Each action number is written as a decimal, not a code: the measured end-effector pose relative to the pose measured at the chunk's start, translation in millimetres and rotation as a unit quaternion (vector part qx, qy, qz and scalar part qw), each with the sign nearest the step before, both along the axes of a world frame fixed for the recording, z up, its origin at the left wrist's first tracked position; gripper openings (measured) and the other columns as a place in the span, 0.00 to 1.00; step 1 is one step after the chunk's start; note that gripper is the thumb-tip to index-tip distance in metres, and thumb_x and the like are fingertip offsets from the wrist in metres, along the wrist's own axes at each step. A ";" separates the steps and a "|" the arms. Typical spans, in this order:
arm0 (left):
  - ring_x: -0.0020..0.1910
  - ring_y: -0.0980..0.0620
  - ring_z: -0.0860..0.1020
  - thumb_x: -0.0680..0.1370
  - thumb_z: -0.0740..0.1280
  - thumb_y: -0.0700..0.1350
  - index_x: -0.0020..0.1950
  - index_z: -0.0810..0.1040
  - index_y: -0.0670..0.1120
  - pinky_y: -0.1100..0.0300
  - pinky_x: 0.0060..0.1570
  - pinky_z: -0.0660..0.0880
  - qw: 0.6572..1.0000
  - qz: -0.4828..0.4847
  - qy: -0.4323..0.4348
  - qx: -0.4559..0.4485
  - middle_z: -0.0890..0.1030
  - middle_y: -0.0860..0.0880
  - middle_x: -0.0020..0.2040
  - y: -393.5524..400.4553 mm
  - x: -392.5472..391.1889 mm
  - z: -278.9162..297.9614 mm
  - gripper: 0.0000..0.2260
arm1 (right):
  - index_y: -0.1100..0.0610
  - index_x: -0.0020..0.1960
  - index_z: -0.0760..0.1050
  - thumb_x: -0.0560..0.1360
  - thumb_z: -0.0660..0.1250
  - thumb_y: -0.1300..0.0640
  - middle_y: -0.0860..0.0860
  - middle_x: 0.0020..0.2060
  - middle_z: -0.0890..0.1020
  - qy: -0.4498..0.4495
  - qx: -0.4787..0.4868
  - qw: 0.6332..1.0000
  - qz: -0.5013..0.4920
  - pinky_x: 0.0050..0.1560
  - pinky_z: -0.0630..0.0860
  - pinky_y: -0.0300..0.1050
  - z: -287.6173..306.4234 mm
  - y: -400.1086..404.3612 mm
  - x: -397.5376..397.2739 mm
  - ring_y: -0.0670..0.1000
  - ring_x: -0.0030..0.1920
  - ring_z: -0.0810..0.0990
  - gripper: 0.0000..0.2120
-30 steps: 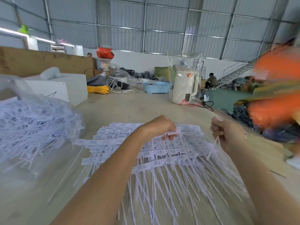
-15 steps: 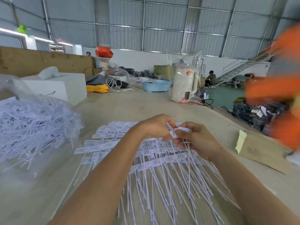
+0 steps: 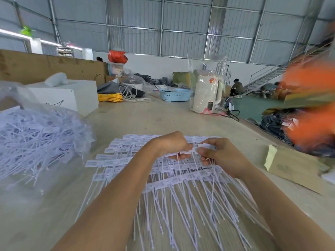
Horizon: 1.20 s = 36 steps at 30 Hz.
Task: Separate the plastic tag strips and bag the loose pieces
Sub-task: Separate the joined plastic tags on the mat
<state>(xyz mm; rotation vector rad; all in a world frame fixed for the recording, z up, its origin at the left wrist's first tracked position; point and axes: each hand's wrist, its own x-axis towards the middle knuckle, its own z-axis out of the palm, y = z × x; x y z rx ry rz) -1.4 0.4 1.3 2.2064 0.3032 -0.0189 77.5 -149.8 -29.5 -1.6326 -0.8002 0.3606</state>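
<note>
Hands meet at center over tabletop (image 3: 163,120) | left hand (image 3: 171,144) grip pinches tag strip (image 3: 184,153) | right hand (image 3: 220,156) grip pinches its end tag (image 3: 206,146) | strip pile (image 3: 126,156) beneath | bag (image 3: 36,138) of loose pieces at 9 o'clock

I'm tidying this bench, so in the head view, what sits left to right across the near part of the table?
Clear bag of loose tags → left hand → right hand, both pinching one tag strip → brown cardboard box.
</note>
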 end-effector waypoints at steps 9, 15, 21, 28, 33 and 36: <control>0.17 0.57 0.64 0.80 0.60 0.38 0.35 0.71 0.41 0.68 0.21 0.59 0.994 0.041 0.026 -0.101 0.71 0.52 0.19 -2.7 1.0 1.0 0.13 | 0.66 0.42 0.74 0.74 0.66 0.69 0.57 0.28 0.74 -0.101 -0.008 0.994 -0.043 0.25 0.76 0.39 -1.5 6.0 -5.8 0.46 0.23 0.75 0.03; 0.17 0.56 0.60 0.80 0.60 0.43 0.32 0.69 0.43 0.68 0.22 0.60 0.985 0.046 0.074 -0.147 0.64 0.52 0.18 2.1 4.2 1.5 0.15 | 0.63 0.40 0.74 0.73 0.66 0.71 0.63 0.36 0.76 -0.181 -0.012 0.981 -0.074 0.25 0.77 0.39 -1.4 6.7 -8.0 0.49 0.29 0.75 0.06; 0.16 0.56 0.60 0.79 0.60 0.42 0.28 0.67 0.44 0.70 0.20 0.59 0.987 0.031 0.080 -0.138 0.64 0.52 0.18 3.4 2.1 4.7 0.18 | 0.62 0.43 0.75 0.74 0.64 0.71 0.59 0.34 0.77 -0.225 -0.056 0.965 -0.121 0.22 0.74 0.38 -3.2 5.6 0.6 0.47 0.26 0.76 0.06; 0.27 0.54 0.74 0.81 0.57 0.42 0.46 0.76 0.36 0.63 0.27 0.70 0.996 -0.002 0.075 -0.055 0.78 0.47 0.33 0.4 -3.4 10.0 0.12 | 0.66 0.40 0.72 0.76 0.64 0.68 0.55 0.25 0.71 0.204 0.183 0.944 -0.183 0.19 0.67 0.33 15.5 -26.1 37.2 0.44 0.18 0.70 0.06; 0.36 0.52 0.72 0.79 0.54 0.32 0.57 0.75 0.41 0.62 0.34 0.72 0.992 -0.049 0.112 -0.011 0.74 0.43 0.51 7.1 -12.2 6.9 0.14 | 0.66 0.37 0.71 0.76 0.62 0.70 0.53 0.21 0.73 0.268 0.129 0.947 -0.119 0.22 0.71 0.32 16.2 -26.1 34.3 0.45 0.19 0.73 0.09; 0.33 0.55 0.74 0.79 0.55 0.29 0.56 0.77 0.45 0.63 0.33 0.72 0.993 -0.063 0.096 0.025 0.76 0.53 0.45 8.5 -16.5 10.8 0.16 | 0.65 0.38 0.71 0.77 0.62 0.69 0.55 0.25 0.75 0.269 0.137 0.947 -0.108 0.28 0.76 0.35 18.8 -29.1 32.3 0.46 0.21 0.75 0.09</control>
